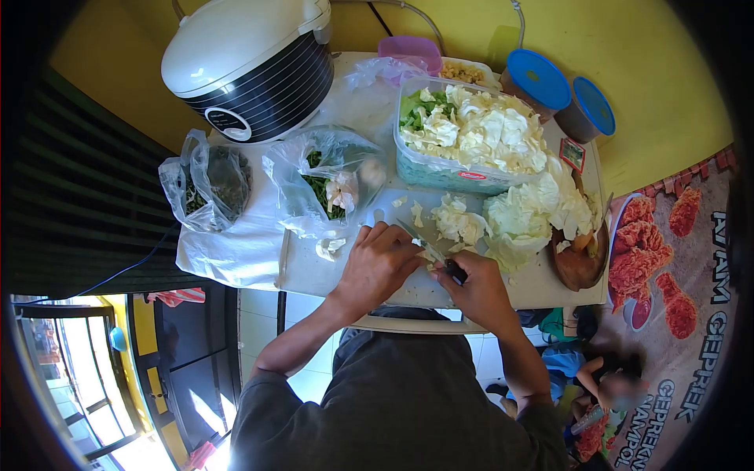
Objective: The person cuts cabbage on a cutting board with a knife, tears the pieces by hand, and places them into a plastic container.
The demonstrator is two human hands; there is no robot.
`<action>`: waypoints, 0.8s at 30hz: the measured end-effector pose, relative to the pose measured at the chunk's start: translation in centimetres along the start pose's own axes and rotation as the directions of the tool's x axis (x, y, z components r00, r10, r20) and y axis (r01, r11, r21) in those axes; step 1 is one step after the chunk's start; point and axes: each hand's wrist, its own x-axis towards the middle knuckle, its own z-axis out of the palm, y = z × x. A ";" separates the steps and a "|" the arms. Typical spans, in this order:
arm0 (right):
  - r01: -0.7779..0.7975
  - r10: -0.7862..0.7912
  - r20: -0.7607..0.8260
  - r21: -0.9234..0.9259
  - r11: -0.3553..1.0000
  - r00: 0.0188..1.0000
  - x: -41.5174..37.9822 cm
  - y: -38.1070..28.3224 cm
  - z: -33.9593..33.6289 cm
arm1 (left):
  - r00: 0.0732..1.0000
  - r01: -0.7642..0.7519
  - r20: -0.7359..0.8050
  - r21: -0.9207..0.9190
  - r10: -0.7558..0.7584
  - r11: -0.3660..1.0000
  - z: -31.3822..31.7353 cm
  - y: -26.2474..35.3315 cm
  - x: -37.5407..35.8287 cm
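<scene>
My right hand point(481, 289) grips a knife by its black handle point(455, 272), with the blade pointing up and left. My left hand point(381, 263) is closed, its fingertips close to the blade. A small pale piece shows there, too small to name. Both hands are over a white cutting board point(314, 271). Just beyond them are torn cabbage leaves point(458, 220) and a part-peeled cabbage point(518, 216). Behind stands a clear plastic tub point(448, 179) filled with cut cabbage and green pieces. A plastic bag point(294, 169) holds garlic point(341, 193) and greens.
A rice cooker point(251, 74) stands at the back left, with another plastic bag point(206, 184) in front. Two blue-lidded containers point(539, 78) and a purple bowl point(410, 53) are at the back. A brown wooden dish point(577, 263) is at right. Another person point(605, 385) is low at right.
</scene>
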 end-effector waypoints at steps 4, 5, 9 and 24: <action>-0.095 0.103 -0.078 0.090 0.991 0.992 0.5 -1.2 -0.4 | 0.999 0.036 -0.033 -0.051 -0.038 0.998 -0.3 0.0 0.3; -0.092 0.103 -0.096 0.116 0.989 0.990 0.7 -1.1 -0.2 | 0.998 0.041 -0.040 -0.067 -0.043 0.997 -0.2 0.0 0.3; -0.084 0.102 -0.097 0.172 0.982 0.990 1.3 -0.2 0.8 | 0.995 0.088 -0.019 -0.273 -0.097 0.958 -0.3 0.2 0.4; -0.077 0.132 -0.133 0.355 0.932 0.982 2.5 -0.3 0.4 | 0.987 -0.010 -0.163 -0.045 0.003 0.999 -0.3 -1.4 3.4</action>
